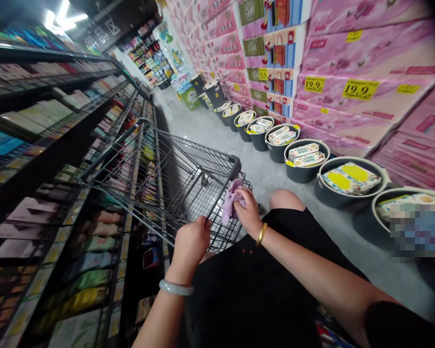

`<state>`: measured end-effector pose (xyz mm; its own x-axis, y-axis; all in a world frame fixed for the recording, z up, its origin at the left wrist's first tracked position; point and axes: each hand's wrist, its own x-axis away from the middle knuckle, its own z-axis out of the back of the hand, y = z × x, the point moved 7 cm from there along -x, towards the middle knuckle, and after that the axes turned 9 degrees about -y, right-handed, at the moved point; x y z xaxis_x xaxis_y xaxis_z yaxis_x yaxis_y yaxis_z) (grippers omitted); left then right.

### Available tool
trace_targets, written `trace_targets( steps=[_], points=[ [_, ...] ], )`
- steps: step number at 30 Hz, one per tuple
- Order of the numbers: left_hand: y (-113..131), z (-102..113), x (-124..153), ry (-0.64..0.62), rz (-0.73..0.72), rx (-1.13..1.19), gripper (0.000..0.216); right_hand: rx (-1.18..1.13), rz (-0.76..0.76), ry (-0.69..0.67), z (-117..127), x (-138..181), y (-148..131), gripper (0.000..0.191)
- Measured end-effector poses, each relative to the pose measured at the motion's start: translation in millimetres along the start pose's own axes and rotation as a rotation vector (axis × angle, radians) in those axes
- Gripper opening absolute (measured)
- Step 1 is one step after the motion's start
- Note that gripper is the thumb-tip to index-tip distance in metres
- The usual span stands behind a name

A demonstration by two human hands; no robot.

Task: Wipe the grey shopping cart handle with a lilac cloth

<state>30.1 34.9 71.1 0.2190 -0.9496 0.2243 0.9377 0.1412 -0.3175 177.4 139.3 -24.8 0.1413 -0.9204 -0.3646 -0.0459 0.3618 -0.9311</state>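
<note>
A grey wire shopping cart (174,174) stands in a store aisle right in front of me. My left hand (191,241) is closed around the cart's dark handle bar near its left end. My right hand (247,209) is closed on a pale purple cloth (231,199) and presses it against the handle bar further right. A pale bangle sits on my left wrist and a gold one on my right wrist. My black clothing and one bare knee show below the hands.
Dark shelves (58,159) packed with boxed goods run along the left. On the right, a row of grey buckets (304,159) holding wipe packs lines the floor under stacked pink cartons (366,58) with yellow 19.9 price tags. The grey aisle floor (203,125) runs ahead.
</note>
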Motion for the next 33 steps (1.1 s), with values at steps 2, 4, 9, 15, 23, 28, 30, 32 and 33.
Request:
trace_targets(
  steps=[2,4,9,15,23,28,30,32,33],
  points=[
    [-4,0,-2,0.019,-0.016,0.003,0.032,0.062,0.106,-0.056,0,-4,-19,0.031],
    [-7,1,-3,0.038,-0.024,0.005,0.033,0.124,0.080,-0.081,1,-2,-10,0.035],
    [-17,3,-7,-0.054,0.022,0.017,0.037,0.170,-0.216,0.004,16,6,67,0.028],
    [2,34,-37,0.037,0.023,0.183,0.041,0.107,-0.043,0.156,32,-42,44,0.034],
    [39,35,-87,-0.005,0.009,0.183,0.042,0.029,-0.400,0.232,22,0,105,0.032],
    [37,31,-86,0.034,-0.002,0.144,0.041,-0.013,-0.299,0.248,25,-24,97,0.036],
    [37,31,-87,0.025,0.004,0.155,0.039,-0.023,-0.306,0.250,25,-28,99,0.038],
    [36,29,-89,-0.007,0.014,0.181,0.037,-0.030,-0.429,0.248,23,-19,113,0.034],
    [36,29,-90,-0.025,0.015,0.196,0.036,-0.035,-0.498,0.246,20,-10,120,0.030]
  ],
)
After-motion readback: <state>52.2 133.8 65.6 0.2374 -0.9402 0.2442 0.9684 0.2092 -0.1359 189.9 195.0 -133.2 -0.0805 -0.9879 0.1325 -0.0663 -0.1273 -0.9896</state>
